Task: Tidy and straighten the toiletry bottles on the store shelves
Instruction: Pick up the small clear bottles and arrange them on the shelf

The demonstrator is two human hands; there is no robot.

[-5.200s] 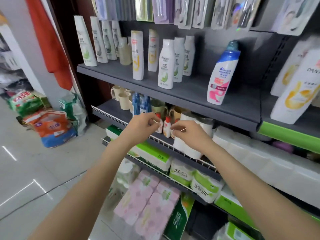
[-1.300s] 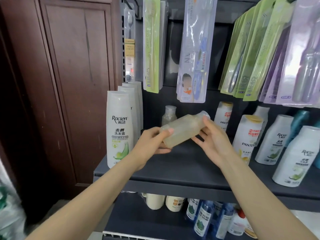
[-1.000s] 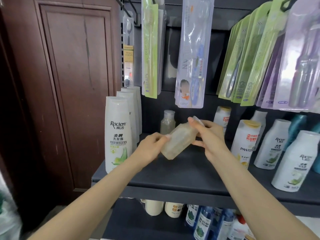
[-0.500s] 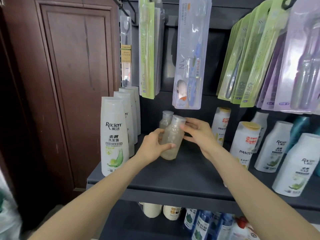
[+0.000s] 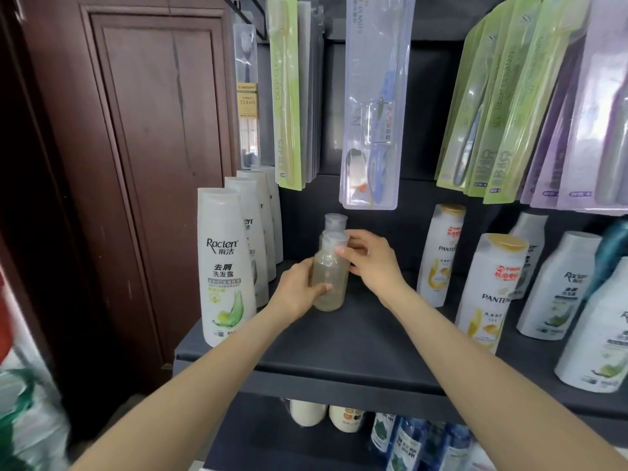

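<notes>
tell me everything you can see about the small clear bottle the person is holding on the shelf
The small clear bottle looks like translucent plastic, with a rounded body, narrower shoulders and a pale cap, and seems filled with cloudy yellowish liquid. It stands upright on the dark grey shelf, right in front of a matching bottle. The left hand wraps its lower body; the right hand touches its neck and cap.

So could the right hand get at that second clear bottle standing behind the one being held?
Probably yes. The right hand is already beside the rear clear bottle, whose cap shows above the front clear bottle. The shelf is bare to the right, so only the front bottle partly blocks it.
</notes>
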